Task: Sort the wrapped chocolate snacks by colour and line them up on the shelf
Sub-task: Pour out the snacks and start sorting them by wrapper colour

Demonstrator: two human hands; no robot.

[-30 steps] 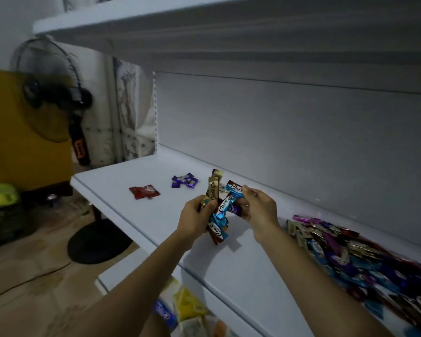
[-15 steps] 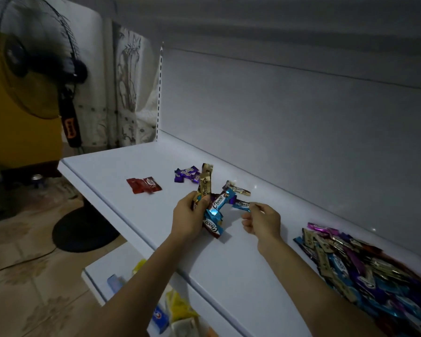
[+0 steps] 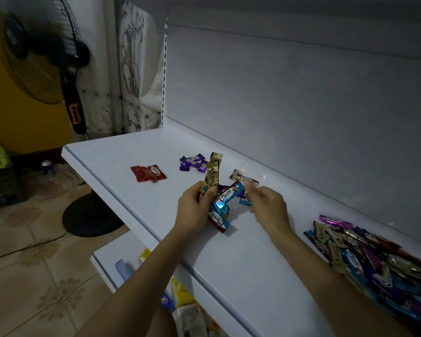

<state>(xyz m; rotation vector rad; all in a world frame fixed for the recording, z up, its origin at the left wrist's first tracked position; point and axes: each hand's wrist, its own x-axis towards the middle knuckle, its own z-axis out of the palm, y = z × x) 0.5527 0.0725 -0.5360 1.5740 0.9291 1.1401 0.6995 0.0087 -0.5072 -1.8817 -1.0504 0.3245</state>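
Observation:
My left hand (image 3: 193,211) grips a bunch of wrapped snacks just above the white shelf (image 3: 122,156): gold ones (image 3: 213,171) stick up and blue ones (image 3: 220,199) fan out below. Just right of the bunch, my right hand (image 3: 269,206) is blurred, its fingertips pinched on a small blue snack (image 3: 245,200). A cream snack (image 3: 243,177) lies on the shelf behind the hands. Farther left lie red snacks (image 3: 148,173) and a purple group (image 3: 193,162). A mixed pile of snacks (image 3: 374,259) covers the shelf at the right.
The shelf's grey back panel (image 3: 289,113) rises close behind the hands. A black standing fan (image 3: 73,98) stands on the tiled floor at the left, past the shelf's end. A lower shelf (image 3: 112,263) holding packets juts out beneath my arms.
The view has dropped toward the shelf. My right hand has pulled a blue snack off the bunch, slightly to the right. The cream snack now lies on the shelf.

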